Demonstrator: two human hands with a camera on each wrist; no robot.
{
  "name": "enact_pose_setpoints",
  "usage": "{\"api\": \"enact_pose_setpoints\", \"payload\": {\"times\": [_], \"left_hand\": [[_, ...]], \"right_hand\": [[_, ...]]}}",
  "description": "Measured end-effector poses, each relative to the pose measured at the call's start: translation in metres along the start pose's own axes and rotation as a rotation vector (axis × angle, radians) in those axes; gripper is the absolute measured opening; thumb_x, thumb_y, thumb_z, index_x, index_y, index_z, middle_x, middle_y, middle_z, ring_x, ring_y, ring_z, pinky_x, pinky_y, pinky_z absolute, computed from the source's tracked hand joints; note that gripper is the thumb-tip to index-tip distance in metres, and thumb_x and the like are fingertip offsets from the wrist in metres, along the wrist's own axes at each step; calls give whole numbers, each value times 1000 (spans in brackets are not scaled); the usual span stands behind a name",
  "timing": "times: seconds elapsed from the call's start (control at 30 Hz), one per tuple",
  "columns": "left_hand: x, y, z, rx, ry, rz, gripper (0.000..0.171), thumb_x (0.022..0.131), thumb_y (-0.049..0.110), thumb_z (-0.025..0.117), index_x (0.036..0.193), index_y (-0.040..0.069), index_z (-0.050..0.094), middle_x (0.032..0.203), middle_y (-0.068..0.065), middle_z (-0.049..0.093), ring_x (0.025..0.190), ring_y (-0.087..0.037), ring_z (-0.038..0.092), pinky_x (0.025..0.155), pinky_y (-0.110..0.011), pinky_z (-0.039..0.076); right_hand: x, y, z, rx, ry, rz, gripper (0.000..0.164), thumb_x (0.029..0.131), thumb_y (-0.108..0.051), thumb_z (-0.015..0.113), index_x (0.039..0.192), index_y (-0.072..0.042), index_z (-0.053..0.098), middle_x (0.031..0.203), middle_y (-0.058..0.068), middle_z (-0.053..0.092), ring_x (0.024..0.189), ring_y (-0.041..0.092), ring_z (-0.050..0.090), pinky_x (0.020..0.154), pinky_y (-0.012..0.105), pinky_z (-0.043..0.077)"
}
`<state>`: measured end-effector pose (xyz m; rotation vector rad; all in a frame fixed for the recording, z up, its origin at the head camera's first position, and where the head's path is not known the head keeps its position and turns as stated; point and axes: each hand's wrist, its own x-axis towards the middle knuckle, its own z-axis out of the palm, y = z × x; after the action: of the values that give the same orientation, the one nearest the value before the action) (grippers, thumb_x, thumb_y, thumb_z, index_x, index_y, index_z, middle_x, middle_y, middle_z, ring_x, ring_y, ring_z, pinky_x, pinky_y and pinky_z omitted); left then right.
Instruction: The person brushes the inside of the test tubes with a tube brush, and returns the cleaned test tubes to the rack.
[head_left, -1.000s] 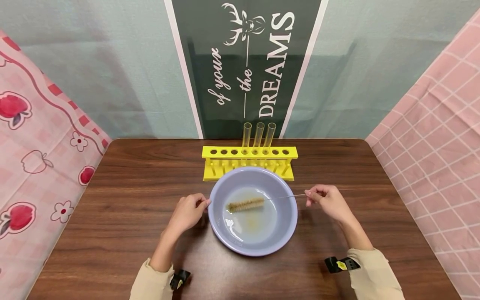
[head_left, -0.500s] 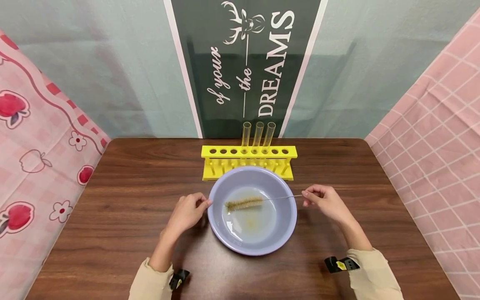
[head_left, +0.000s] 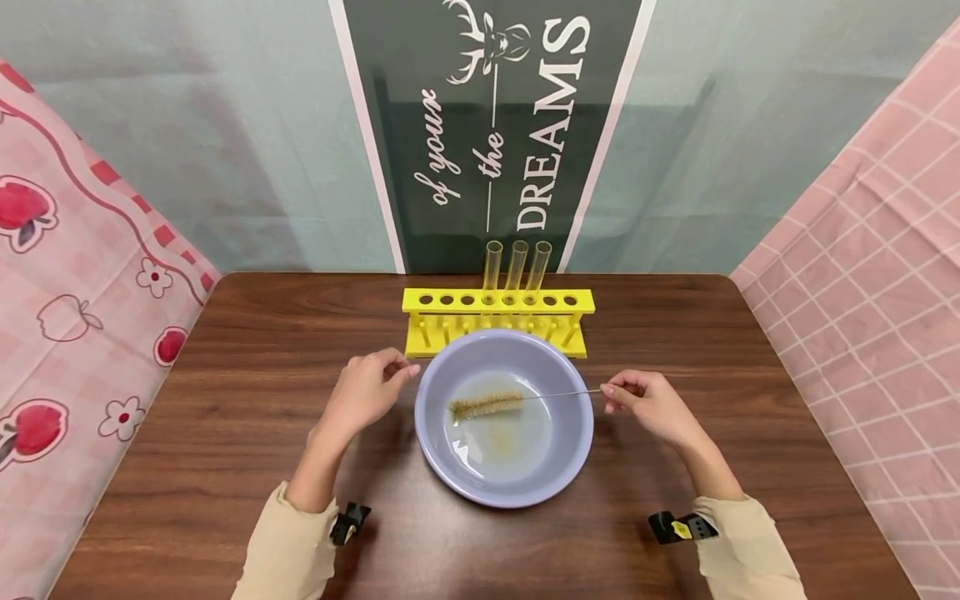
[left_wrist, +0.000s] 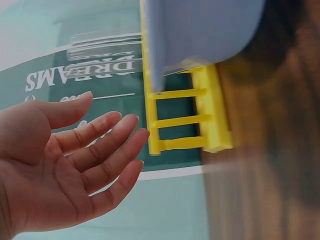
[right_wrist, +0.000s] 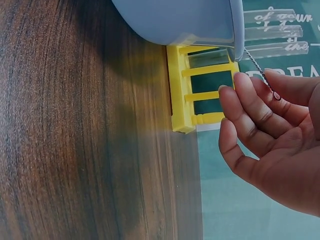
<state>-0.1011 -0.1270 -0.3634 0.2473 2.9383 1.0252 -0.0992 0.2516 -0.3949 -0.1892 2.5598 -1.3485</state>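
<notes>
A test tube brush (head_left: 487,405) with tan bristles lies in the shallow water of a lavender basin (head_left: 504,493). Its thin twisted wire handle (right_wrist: 256,65) crosses the basin's right rim. My right hand (head_left: 647,404) pinches the looped end of that wire between thumb and fingers. On the other side, my left hand (head_left: 367,390) hovers by the basin's upper left rim and holds nothing. In the left wrist view its fingers (left_wrist: 107,165) are loosely bent and spread apart, with the palm showing.
Behind the basin stands a yellow test tube rack (head_left: 498,302), its front partly hidden by the basin. Three clear test tubes (head_left: 515,271) stand upright in its middle holes. All rest on a dark wooden table (head_left: 247,433) with cloth hangings at the back and sides.
My left hand has let go of the basin's left rim and moved up and slightly left. My right hand, with the brush's wire, has shifted slightly left.
</notes>
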Motion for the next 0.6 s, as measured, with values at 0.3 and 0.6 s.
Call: {"api": "enact_pose_setpoints", "payload": {"times": [0.3,0.6], "left_hand": [[25,15,-13,-17,-4,23,23,87,20,62,98,1,64,91,-12,65,87,-27,58,77,-42,46],[54,30,-15,-57,-66,-4,33,88,23,61,111,0,61,102,-14,63,91,-28,59,77,-40,48]], "right_hand": [[1,2,2,-6,0,-3,21,89,-15,58,91,6,62,72,14,62,68,25,57,62,30,49],[0,4,1,3,-6,-23,21,89,-14,58,91,7,61,71,14,62,68,26,57,61,31,50]]}}
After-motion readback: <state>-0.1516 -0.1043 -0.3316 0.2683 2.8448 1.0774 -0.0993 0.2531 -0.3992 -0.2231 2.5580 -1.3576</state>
